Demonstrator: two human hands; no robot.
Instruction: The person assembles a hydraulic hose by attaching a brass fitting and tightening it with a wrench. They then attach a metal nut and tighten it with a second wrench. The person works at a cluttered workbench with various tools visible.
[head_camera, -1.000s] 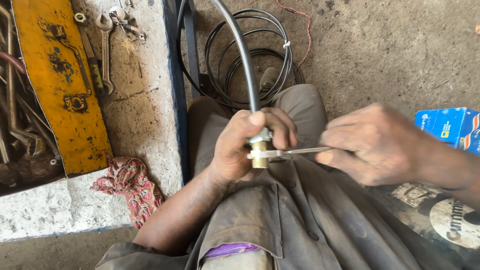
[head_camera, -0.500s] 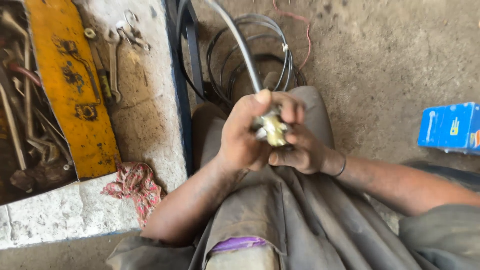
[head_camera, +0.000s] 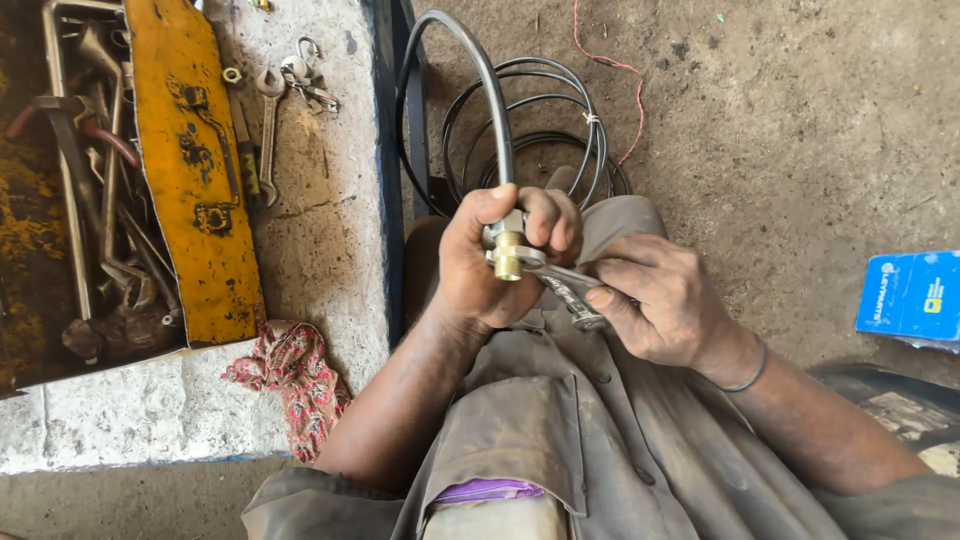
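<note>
My left hand (head_camera: 490, 255) is closed around the end of a black hose (head_camera: 487, 80), which arcs up and back to a coil on the ground. A brass fitting (head_camera: 507, 256) sticks out of the hose end between my fingers. A metal spanner (head_camera: 565, 289) has its jaw on the fitting; my right hand (head_camera: 655, 300) grips its handle just to the right, over my lap.
A yellow metal toolbox (head_camera: 190, 170) full of tools lies open on a concrete slab (head_camera: 330, 230) at left, with loose spanners (head_camera: 270, 110) beside it. A patterned rag (head_camera: 290, 375) hangs at the slab's edge. A coil of black cable (head_camera: 540, 130) and a blue box (head_camera: 915, 295) lie on the dirt floor.
My right hand went from holding the spanner out level on the right, to close under the fitting, and now sits lower right with the spanner angled down.
</note>
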